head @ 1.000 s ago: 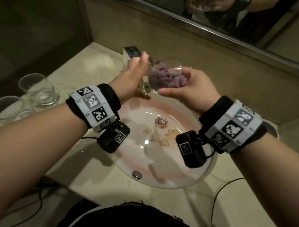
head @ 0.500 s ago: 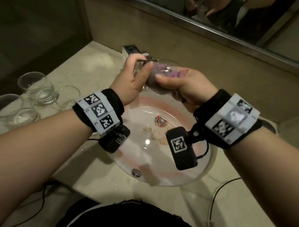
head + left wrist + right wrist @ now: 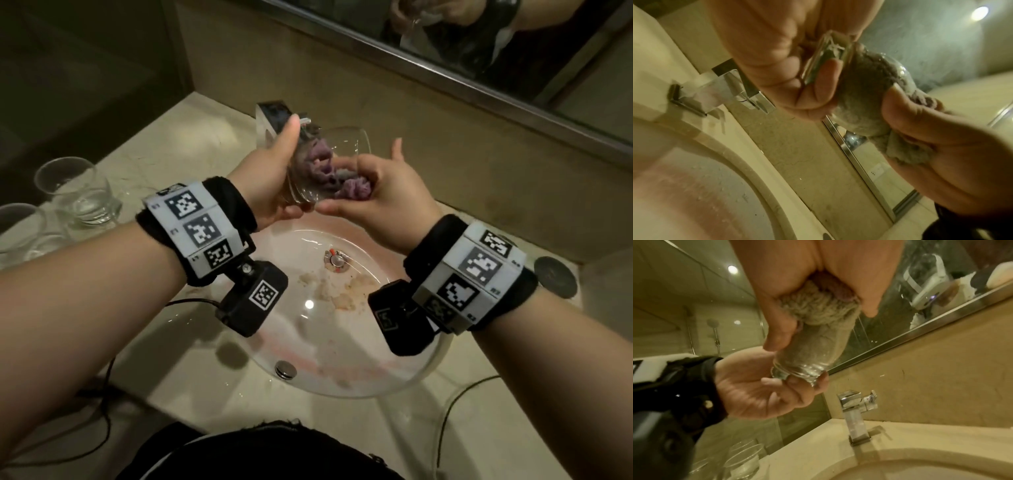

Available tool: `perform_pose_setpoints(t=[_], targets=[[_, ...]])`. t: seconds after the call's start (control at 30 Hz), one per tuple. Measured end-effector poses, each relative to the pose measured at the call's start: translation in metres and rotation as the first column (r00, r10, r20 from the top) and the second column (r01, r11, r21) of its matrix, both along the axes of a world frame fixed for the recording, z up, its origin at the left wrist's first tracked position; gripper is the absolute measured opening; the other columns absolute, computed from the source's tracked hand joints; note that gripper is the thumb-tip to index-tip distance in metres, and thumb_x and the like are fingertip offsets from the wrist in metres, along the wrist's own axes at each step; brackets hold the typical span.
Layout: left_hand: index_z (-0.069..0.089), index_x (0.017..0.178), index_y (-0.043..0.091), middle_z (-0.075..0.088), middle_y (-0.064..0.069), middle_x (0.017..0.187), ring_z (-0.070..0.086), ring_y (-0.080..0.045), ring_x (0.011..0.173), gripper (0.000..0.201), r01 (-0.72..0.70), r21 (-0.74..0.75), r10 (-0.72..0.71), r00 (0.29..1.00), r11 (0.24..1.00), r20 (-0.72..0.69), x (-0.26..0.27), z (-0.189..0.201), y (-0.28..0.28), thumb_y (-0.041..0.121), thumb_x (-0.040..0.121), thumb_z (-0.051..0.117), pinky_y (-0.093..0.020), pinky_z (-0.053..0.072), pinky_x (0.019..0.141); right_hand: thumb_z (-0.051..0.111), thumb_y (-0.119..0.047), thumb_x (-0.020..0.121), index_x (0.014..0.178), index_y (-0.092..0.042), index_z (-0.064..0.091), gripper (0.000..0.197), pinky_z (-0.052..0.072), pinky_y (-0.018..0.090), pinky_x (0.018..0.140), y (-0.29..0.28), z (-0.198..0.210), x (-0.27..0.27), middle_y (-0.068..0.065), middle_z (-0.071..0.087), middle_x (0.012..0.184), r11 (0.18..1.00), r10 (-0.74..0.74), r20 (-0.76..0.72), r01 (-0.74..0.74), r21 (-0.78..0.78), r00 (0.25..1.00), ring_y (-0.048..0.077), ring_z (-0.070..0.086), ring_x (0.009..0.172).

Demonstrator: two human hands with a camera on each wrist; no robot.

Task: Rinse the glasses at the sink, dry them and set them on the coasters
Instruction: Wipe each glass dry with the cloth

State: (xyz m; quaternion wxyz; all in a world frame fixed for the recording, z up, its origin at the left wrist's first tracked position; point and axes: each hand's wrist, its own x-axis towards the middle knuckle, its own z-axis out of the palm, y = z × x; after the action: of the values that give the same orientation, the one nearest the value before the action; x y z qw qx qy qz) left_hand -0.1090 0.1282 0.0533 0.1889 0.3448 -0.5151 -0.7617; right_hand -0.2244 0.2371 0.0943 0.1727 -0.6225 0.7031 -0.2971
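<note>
Over the sink, my left hand grips a clear glass by its thick base, with the glass lying on its side and its mouth toward the right. My right hand pinches a purple cloth that is stuffed into the glass. From the left wrist, the cloth fills the glass. The right wrist view shows the cloth bunched in my right hand, with the glass below it on my left hand's fingers. A dark round coaster lies on the counter at the right.
A clear bowl sink with stains sits below my hands. A chrome faucet stands behind it. Two more glasses stand on the counter at the left. Cables cross the counter's front edge. A mirror runs above the backsplash.
My hands have turned the glass and the cloth against each other. The left thumb now points up along the base, and the right fingers reach deeper into the mouth.
</note>
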Motion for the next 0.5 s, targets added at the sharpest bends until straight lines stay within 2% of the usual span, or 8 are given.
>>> perform_pose_setpoints(t=[0.07,0.1,0.13,0.2,0.27,0.37,0.43,0.5], targets=[[0.057,0.117,0.004,0.066,-0.020,0.101,0.057,-0.019,0.060,0.073,-0.056,-0.166,0.065,0.997,0.985,0.050,0.000,-0.001,0.003,0.066,0.090,0.029,-0.022,0.040,0.040,0.076,-0.027,0.075,0.097,-0.031,0.062,0.027,0.003,0.044,0.119,0.001,0.000,0.003,-0.017,0.069,0.096,0.998,-0.041,0.191,0.032,0.049,0.981,0.004,0.064,0.101],[0.054,0.115,0.006,0.066,-0.020,0.104,0.059,-0.021,0.066,0.066,-0.069,-0.312,0.099,0.992,0.948,0.082,0.001,-0.001,0.005,0.063,0.092,0.030,-0.025,0.042,0.044,0.075,-0.020,0.076,0.096,-0.027,0.064,0.024,0.029,0.046,0.113,0.002,0.003,0.004,-0.010,0.073,0.089,0.997,-0.061,0.392,0.040,0.061,0.918,0.005,0.068,0.090],[0.049,0.112,0.010,0.064,-0.017,0.102,0.058,-0.021,0.069,0.054,-0.068,-0.486,0.135,0.985,0.871,0.104,0.001,-0.001,0.007,0.057,0.095,0.031,-0.027,0.043,0.048,0.071,-0.011,0.080,0.096,-0.017,0.066,0.018,0.053,0.035,0.089,0.001,0.005,0.003,-0.006,0.073,0.078,0.996,-0.087,0.596,0.050,0.077,0.799,0.004,0.068,0.072],[0.042,0.108,0.015,0.056,-0.006,0.092,0.054,-0.015,0.068,0.039,-0.044,-0.766,0.149,0.986,0.642,0.068,0.003,0.001,0.007,0.050,0.095,0.033,-0.025,0.042,0.053,0.059,-0.002,0.087,0.101,-0.003,0.063,0.014,0.043,0.011,0.041,-0.002,0.010,0.003,-0.001,0.066,0.063,0.982,-0.188,0.824,0.080,0.172,0.534,0.001,0.057,0.045],[0.043,0.111,0.011,0.051,-0.003,0.091,0.053,-0.011,0.068,0.047,-0.010,-0.860,0.091,0.995,0.511,0.042,0.005,0.002,0.005,0.052,0.089,0.033,-0.022,0.043,0.053,0.055,0.001,0.089,0.108,0.001,0.059,0.020,0.039,0.009,0.036,-0.003,0.014,0.001,0.006,0.063,0.068,0.965,-0.263,0.880,0.101,0.242,0.396,0.005,0.059,0.045],[0.041,0.114,0.011,0.053,-0.006,0.096,0.058,-0.020,0.073,0.037,-0.005,-0.771,0.030,0.999,0.637,0.018,0.006,-0.004,0.003,0.043,0.096,0.037,-0.024,0.052,0.055,0.067,0.001,0.077,0.104,0.001,0.063,0.027,0.058,0.021,0.066,-0.004,0.011,-0.004,0.011,0.071,0.085,0.976,-0.218,0.835,0.110,0.189,0.505,0.015,0.070,0.071],[0.044,0.121,0.017,0.058,-0.014,0.113,0.065,-0.027,0.088,0.046,0.002,-0.460,-0.001,1.000,0.888,0.002,0.005,-0.005,0.004,0.052,0.098,0.027,-0.031,0.058,0.063,0.073,-0.002,0.073,0.099,-0.009,0.066,0.028,0.055,0.032,0.087,-0.004,0.009,-0.003,0.005,0.072,0.096,0.981,-0.193,0.687,0.134,0.139,0.700,0.016,0.070,0.088],[0.052,0.128,0.016,0.063,-0.012,0.114,0.065,-0.022,0.083,0.078,0.077,-0.050,-0.078,0.997,0.996,-0.024,0.004,-0.005,0.003,0.069,0.090,0.010,-0.028,0.055,0.057,0.077,-0.014,0.074,0.091,-0.025,0.063,0.024,0.043,0.043,0.104,-0.002,0.006,-0.001,-0.009,0.070,0.096,0.993,-0.116,0.419,0.094,0.072,0.901,0.012,0.067,0.096]])
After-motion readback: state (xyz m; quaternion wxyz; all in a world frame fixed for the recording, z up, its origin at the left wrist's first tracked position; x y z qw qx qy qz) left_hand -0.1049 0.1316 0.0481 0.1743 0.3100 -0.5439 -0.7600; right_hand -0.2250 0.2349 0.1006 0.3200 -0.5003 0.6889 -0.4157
